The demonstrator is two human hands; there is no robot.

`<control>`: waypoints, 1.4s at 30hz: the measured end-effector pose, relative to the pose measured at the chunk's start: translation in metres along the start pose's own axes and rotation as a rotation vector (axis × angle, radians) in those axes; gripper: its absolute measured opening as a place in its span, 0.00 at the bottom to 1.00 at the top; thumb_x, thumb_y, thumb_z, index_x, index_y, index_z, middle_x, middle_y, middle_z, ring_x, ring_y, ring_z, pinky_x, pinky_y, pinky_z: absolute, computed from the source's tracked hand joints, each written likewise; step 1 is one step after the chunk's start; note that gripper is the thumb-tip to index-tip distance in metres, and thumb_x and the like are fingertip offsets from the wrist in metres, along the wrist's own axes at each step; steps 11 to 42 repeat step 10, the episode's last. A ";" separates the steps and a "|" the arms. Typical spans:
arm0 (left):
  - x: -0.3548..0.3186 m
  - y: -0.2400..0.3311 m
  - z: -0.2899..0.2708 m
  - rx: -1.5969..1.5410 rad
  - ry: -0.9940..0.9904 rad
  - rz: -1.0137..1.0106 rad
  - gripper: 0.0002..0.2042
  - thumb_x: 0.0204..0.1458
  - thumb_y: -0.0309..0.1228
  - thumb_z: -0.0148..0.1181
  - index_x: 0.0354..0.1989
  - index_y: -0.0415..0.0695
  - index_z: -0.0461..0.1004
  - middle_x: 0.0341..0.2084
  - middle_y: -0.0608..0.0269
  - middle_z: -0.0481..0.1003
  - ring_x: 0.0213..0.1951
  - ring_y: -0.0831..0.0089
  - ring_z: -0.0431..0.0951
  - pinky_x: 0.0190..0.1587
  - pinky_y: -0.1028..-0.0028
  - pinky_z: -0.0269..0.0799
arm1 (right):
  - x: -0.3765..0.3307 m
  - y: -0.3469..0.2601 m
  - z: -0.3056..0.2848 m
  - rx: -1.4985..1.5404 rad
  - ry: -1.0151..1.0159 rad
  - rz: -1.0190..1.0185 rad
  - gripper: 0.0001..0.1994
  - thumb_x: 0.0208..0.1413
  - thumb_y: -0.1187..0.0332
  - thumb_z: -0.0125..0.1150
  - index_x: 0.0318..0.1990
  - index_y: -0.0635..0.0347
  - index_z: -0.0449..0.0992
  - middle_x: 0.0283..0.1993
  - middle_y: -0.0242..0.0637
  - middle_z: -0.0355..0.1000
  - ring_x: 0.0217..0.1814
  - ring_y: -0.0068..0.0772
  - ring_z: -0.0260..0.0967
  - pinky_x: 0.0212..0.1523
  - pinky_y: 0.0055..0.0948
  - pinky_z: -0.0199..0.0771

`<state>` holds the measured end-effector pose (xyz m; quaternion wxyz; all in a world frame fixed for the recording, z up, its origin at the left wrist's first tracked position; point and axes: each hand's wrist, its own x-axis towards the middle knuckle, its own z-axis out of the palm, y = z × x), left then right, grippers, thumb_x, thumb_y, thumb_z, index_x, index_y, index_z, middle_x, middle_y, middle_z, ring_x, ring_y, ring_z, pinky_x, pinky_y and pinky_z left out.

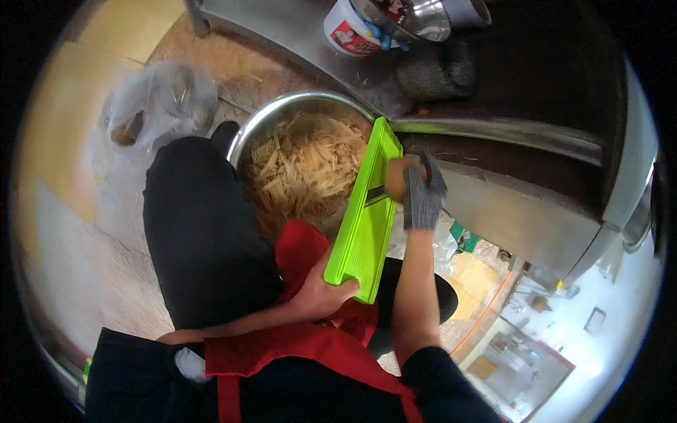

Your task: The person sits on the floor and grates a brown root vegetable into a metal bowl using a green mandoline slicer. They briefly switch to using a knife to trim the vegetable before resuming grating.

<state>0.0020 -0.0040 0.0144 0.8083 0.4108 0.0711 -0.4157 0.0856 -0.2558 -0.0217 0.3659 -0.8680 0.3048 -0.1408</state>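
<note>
A bright green mandoline slicer point(369, 211) slants from my lap up to the rim of a round metal bowl point(248, 125). My left hand point(321, 292), bare, grips its lower end, with the thumb over the edge. On my right hand point(423, 194) is a grey knit glove. Its fingers wrap round a brown potato point(396, 180), which sits against the slicer's face just above the dark blade point(376, 192). Pale, thin shreds point(310, 162) are heaped inside the bowl. The glove covers part of the potato, so its full size cannot be seen.
A clear plastic bag point(166, 106) with brown lumps in it lies on the floor at the left. Beyond the bowl, a metal shelf point(493, 130) carries a dark mesh bundle point(437, 74) and a white bucket point(345, 32) with metal pans. My knees flank the bowl.
</note>
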 end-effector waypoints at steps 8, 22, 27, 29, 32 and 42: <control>-0.007 -0.003 -0.013 0.026 -0.012 -0.002 0.29 0.46 0.18 0.55 0.60 0.40 0.58 0.42 0.67 0.68 0.44 0.78 0.69 0.47 0.76 0.68 | -0.066 -0.029 0.009 -0.320 0.019 -0.197 0.18 0.46 0.67 0.66 0.45 0.63 0.76 0.43 0.48 0.74 0.47 0.48 0.71 0.51 0.38 0.70; -0.004 -0.001 -0.009 0.059 -0.058 -0.005 0.30 0.46 0.18 0.54 0.61 0.41 0.58 0.42 0.67 0.67 0.44 0.78 0.69 0.47 0.76 0.67 | 0.005 0.020 0.036 -0.170 0.082 -0.029 0.21 0.46 0.63 0.66 0.48 0.63 0.74 0.47 0.50 0.73 0.51 0.45 0.70 0.53 0.42 0.70; -0.004 -0.001 -0.009 0.059 -0.058 -0.005 0.30 0.46 0.18 0.54 0.61 0.41 0.58 0.42 0.67 0.67 0.44 0.78 0.69 0.47 0.76 0.67 | 0.005 0.020 0.036 -0.170 0.082 -0.029 0.21 0.46 0.63 0.66 0.48 0.63 0.74 0.47 0.50 0.73 0.51 0.45 0.70 0.53 0.42 0.70; -0.004 -0.001 -0.009 0.059 -0.058 -0.005 0.30 0.46 0.18 0.54 0.61 0.41 0.58 0.42 0.67 0.67 0.44 0.78 0.69 0.47 0.76 0.67 | 0.005 0.020 0.036 -0.170 0.082 -0.029 0.21 0.46 0.63 0.66 0.48 0.63 0.74 0.47 0.50 0.73 0.51 0.45 0.70 0.53 0.42 0.70; -0.004 -0.001 -0.009 0.059 -0.058 -0.005 0.30 0.46 0.18 0.54 0.61 0.41 0.58 0.42 0.67 0.67 0.44 0.78 0.69 0.47 0.76 0.67 | 0.005 0.020 0.036 -0.170 0.082 -0.029 0.21 0.46 0.63 0.66 0.48 0.63 0.74 0.47 0.50 0.73 0.51 0.45 0.70 0.53 0.42 0.70; -0.004 -0.001 -0.009 0.059 -0.058 -0.005 0.30 0.46 0.18 0.54 0.61 0.41 0.58 0.42 0.67 0.67 0.44 0.78 0.69 0.47 0.76 0.67 | 0.005 0.020 0.036 -0.170 0.082 -0.029 0.21 0.46 0.63 0.66 0.48 0.63 0.74 0.47 0.50 0.73 0.51 0.45 0.70 0.53 0.42 0.70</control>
